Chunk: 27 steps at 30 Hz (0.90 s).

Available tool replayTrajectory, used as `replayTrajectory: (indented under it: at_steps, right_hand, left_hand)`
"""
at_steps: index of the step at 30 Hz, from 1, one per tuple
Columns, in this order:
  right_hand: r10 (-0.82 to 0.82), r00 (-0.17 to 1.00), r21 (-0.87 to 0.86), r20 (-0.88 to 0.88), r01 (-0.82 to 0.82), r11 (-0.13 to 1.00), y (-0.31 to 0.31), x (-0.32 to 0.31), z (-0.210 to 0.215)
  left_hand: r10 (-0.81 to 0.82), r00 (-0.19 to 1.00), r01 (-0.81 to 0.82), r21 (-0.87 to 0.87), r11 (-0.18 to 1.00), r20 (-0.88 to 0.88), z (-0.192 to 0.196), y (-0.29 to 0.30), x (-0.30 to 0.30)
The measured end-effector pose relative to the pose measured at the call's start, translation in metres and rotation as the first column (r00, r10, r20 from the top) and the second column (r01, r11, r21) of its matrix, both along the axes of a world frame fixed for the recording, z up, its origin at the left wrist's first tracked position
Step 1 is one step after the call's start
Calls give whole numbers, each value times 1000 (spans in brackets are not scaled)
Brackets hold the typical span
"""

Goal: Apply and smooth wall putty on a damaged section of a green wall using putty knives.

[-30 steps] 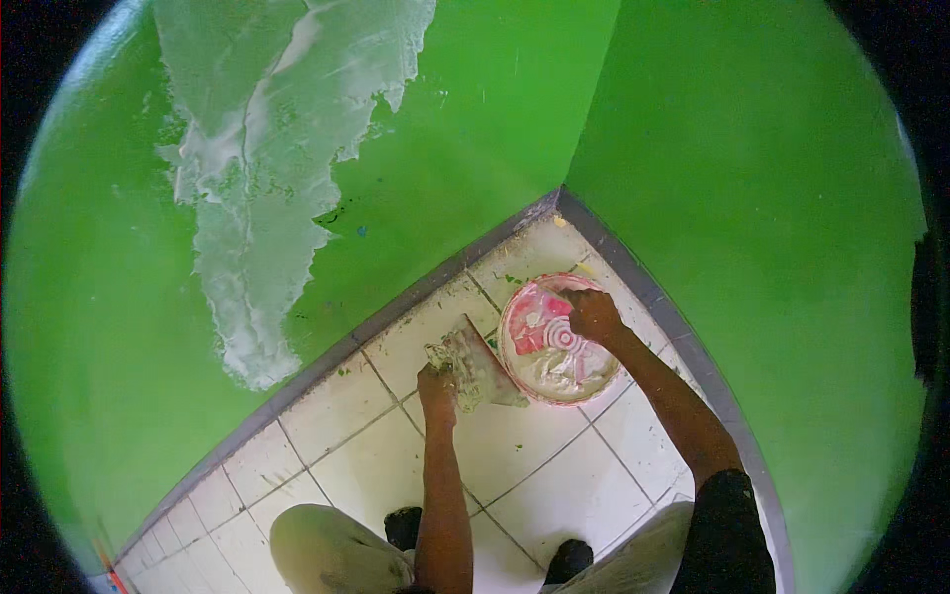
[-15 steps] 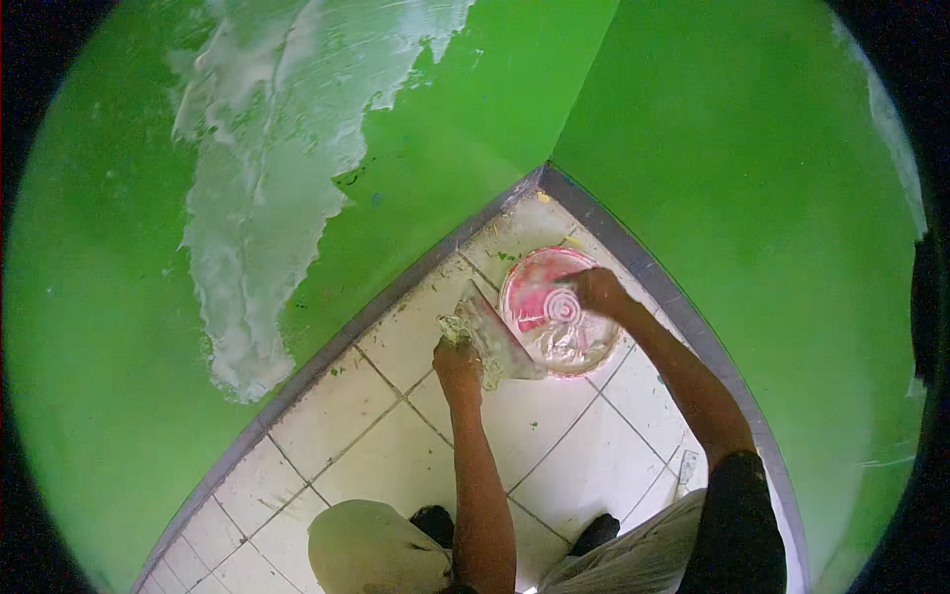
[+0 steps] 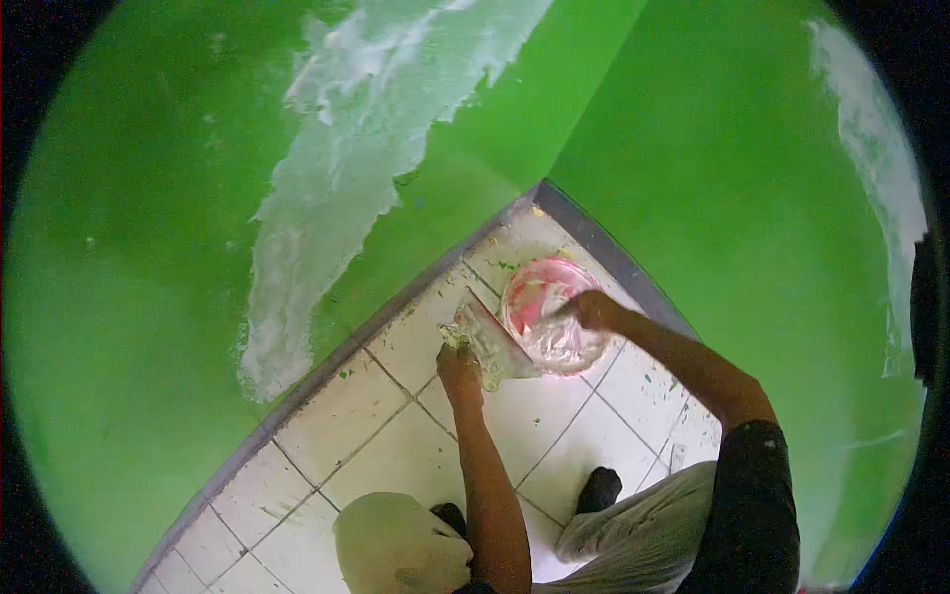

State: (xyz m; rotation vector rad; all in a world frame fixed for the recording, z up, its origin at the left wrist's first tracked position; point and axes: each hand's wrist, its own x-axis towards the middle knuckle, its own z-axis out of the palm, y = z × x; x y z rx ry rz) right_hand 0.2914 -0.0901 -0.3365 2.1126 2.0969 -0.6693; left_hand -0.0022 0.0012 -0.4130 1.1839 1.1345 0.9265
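My left hand [image 3: 458, 368] is closed around the putty-caked grip of a broad putty knife [image 3: 500, 342]. Its wide, smeared blade slants close beside the rim of a round pink bucket [image 3: 516, 342]. Over that bucket's right side is my right hand [image 3: 592, 310], its fingers closed on a small putty knife [image 3: 562, 311] that points down into it. Only a short grey part of this tool shows; the rest is hidden or blurred. Whitish putty [image 3: 566, 348] coats the inside of the bucket.
Green walls [image 3: 475, 188] meet at a corner above a grey skirting [image 3: 594, 236]. Pale putty [image 3: 336, 188] spreads over the left wall, and another patch [image 3: 871, 148] lies far right. Paint specks dot the white floor tiles [image 3: 381, 460]. My knees and dark-covered feet are at the bottom.
My right hand has shifted slightly lower over the bucket, and the tool beneath it shows more. The ringed pattern seen inside the bucket has gone from view. My left hand holds nearly still.
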Motion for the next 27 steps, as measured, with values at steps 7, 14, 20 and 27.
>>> replayTrajectory:
  at_steps: [7,14,20,27]
  right_hand:
    - [-504,576,64,-643,697,714,-63,145,-38]
    - [-314,123,-61,-942,853,518,-66,137,-92]
    - [-456,594,226,-663,739,635,-68,169,-119]
    - [-164,142,-6,-976,739,674,-39,122,-132]
  left_hand:
    - [-186,982,186,-8,983,29,25,-6,11]
    - [-143,988,151,-226,962,51,-27,15,-18]
    - [-73,994,84,-133,988,84,-28,0,-2]
    - [-106,991,109,-35,993,85,-64,26,-25]
